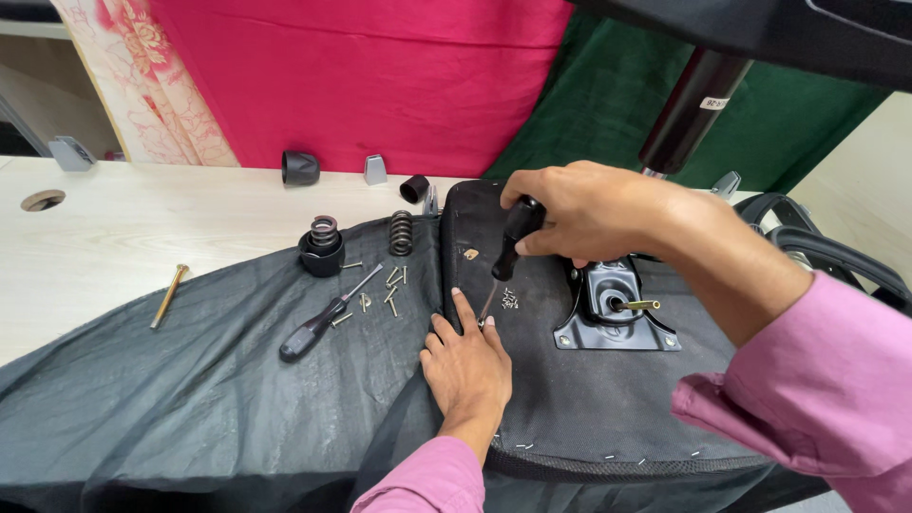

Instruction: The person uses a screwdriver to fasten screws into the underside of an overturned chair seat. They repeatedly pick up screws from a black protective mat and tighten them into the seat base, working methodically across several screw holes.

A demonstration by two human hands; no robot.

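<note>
Right hand [584, 211] gripping screwdriver [511, 249], left hand [467, 366] flat, fingers spread, on seat underside [608, 399]

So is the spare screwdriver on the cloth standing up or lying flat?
Lying flat: the spare screwdriver rests lengthwise on the black cloth, among loose screws, untouched by either hand.

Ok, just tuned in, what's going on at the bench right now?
A person has an upturned office chair seat on the table. The right hand holds a black-handled screwdriver, tip down on the seat's underside, while the left hand steadies the tip with its fingers. The black metal mounting plate sits beside it. A second screwdriver, loose screws, a coil spring and a brass bolt lie to the left.
</note>
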